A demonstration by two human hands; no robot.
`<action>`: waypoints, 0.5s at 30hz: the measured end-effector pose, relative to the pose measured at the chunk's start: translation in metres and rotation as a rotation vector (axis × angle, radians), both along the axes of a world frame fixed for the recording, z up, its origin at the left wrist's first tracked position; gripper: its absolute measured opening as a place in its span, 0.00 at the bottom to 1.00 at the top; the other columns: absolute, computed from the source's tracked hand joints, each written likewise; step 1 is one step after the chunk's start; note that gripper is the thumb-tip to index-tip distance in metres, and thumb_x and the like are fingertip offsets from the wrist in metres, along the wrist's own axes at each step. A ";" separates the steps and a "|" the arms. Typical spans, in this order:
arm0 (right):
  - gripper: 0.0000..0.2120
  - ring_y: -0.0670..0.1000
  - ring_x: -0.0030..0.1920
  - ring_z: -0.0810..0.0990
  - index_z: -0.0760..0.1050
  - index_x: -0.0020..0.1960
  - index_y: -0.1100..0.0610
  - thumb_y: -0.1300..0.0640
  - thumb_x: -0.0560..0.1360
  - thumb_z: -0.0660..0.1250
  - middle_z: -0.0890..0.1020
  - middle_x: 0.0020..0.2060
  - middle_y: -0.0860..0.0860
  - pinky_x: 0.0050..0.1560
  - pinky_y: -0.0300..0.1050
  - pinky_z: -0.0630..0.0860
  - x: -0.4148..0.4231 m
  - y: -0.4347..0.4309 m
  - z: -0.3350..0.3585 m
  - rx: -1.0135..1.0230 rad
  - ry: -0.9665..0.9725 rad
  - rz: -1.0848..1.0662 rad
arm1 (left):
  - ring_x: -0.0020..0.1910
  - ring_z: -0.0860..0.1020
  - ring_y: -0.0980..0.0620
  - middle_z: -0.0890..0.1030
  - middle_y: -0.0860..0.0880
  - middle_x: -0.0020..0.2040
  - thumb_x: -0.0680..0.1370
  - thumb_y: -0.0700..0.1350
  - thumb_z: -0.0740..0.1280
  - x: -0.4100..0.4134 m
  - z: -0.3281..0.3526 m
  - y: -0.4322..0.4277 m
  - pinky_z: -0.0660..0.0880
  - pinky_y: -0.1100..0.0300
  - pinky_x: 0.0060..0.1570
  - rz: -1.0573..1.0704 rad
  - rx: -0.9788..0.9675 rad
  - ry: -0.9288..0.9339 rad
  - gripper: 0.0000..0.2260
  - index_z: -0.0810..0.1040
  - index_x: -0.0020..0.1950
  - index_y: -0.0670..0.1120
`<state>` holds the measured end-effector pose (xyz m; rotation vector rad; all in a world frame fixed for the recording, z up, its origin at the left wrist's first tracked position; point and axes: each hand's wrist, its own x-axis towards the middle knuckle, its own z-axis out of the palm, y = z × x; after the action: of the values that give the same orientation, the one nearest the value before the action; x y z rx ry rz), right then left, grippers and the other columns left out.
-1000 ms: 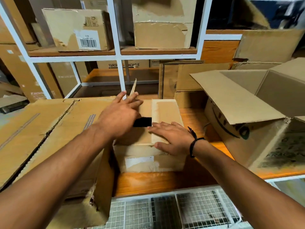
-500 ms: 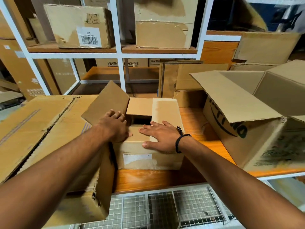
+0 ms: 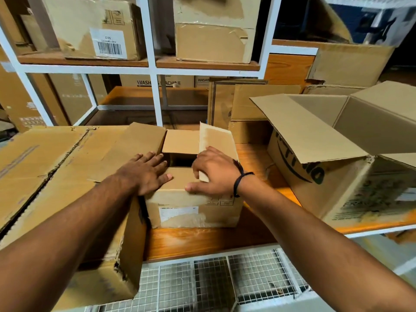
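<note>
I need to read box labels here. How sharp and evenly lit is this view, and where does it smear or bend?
Head view, centre: left hand and right hand on the small box crisp. Head view, right edge: print on the large open box smeared. Head view, top: white shelf posts splay from wide-angle distortion. Head view, lighting: warm, sheen on the wooden shelf.

Brown cardboard box (image 3: pixel 193 208) with white label, orange-brown wooden shelf (image 3: pixel 202 242), white frame (image 3: pixel 155 95)
</note>
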<state>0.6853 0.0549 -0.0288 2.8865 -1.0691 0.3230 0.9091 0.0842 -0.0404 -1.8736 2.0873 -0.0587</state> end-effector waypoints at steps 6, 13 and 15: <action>0.08 0.56 0.69 0.68 0.76 0.53 0.48 0.49 0.75 0.66 0.82 0.49 0.52 0.72 0.55 0.56 -0.026 0.005 0.071 -0.050 -0.053 -0.244 | 0.77 0.40 0.49 0.41 0.50 0.78 0.78 0.65 0.40 0.003 -0.002 -0.001 0.41 0.49 0.75 -0.021 -0.012 -0.018 0.31 0.45 0.78 0.52; 0.20 0.56 0.64 0.74 0.68 0.70 0.51 0.55 0.78 0.62 0.77 0.61 0.54 0.66 0.51 0.67 -0.071 0.009 0.092 -0.023 0.556 -0.585 | 0.77 0.40 0.49 0.41 0.50 0.78 0.78 0.65 0.40 0.002 -0.003 -0.002 0.42 0.48 0.75 -0.019 -0.006 -0.018 0.31 0.44 0.78 0.52; 0.18 0.57 0.60 0.76 0.73 0.64 0.54 0.48 0.78 0.60 0.79 0.58 0.55 0.62 0.54 0.70 -0.072 0.006 0.071 0.029 0.683 -0.594 | 0.77 0.40 0.49 0.41 0.50 0.78 0.78 0.65 0.40 0.002 -0.003 -0.003 0.42 0.48 0.75 -0.018 -0.006 -0.021 0.31 0.44 0.78 0.52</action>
<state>0.6132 0.0605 0.0422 2.2214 -1.6411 -0.6467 0.9113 0.0817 -0.0434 -1.8497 2.0924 -0.0895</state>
